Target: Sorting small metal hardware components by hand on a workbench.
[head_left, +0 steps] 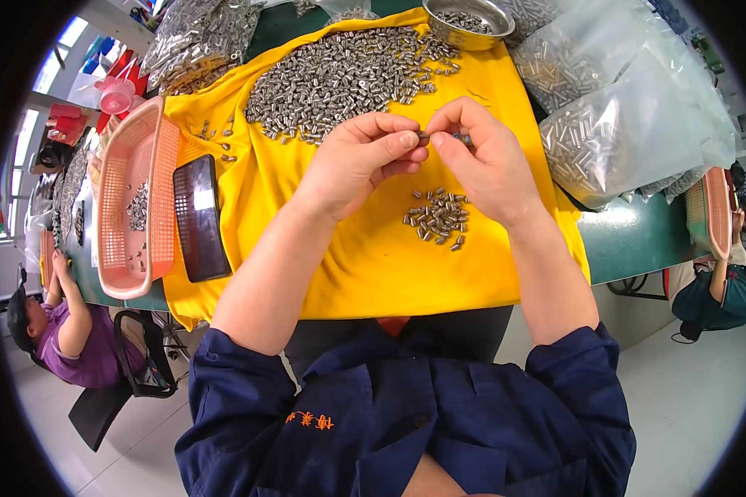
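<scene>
Over the yellow cloth (348, 248), my left hand (365, 153) and my right hand (481, 157) meet fingertip to fingertip. Between them is a small metal cylinder (424, 135), pinched from both sides and mostly hidden by the fingers. Beyond my hands spreads a large heap of similar small metal cylinders (340, 79). Just below my right hand lies a smaller pile of the same metal parts (438, 219). A few loose parts (226, 147) rest on the cloth left of the large heap.
At left stand a pink plastic basket (128, 273) holding some parts and a black phone (201, 219). A steel bowl (472, 37) sits at the far edge. Plastic bags of metal parts (588, 149) crowd the right; more bags (199, 41) lie far left. Co-workers (83, 331) sit on either side.
</scene>
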`<state>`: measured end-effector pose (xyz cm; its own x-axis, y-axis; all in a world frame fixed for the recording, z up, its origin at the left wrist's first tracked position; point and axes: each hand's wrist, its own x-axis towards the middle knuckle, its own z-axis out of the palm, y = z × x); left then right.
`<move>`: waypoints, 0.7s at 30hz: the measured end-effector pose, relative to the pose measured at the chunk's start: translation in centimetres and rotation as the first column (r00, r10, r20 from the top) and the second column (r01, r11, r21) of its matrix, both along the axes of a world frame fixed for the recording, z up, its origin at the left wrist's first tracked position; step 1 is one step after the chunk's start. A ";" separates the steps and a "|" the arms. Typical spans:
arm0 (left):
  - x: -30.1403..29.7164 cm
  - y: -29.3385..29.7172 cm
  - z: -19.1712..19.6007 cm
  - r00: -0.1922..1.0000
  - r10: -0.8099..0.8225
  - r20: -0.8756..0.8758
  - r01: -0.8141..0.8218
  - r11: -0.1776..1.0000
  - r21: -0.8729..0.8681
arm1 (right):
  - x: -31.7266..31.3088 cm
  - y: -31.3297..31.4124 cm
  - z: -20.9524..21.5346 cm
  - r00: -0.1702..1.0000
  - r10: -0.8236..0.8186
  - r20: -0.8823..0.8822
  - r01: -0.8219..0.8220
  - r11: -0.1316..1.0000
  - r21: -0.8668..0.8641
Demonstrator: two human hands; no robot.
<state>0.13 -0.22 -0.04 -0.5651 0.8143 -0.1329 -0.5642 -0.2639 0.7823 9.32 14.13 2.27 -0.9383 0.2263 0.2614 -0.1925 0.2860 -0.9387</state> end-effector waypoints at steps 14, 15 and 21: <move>1.1 0.7 0.3 0.634 -0.217 -0.742 -0.230 0.863 -0.449 | 0.0 4.0 0.5 0.984 -0.178 -0.026 0.170 0.970 -0.176; 1.6 1.0 -0.1 0.640 -0.333 -0.692 -0.128 0.842 -0.524 | -0.1 4.4 0.3 0.982 -0.189 -0.028 0.182 0.968 -0.174; 2.1 3.2 1.5 0.167 -0.191 -0.967 -0.131 0.968 -0.214 | -1.0 4.5 1.4 0.969 -0.219 -0.112 0.216 0.976 -0.042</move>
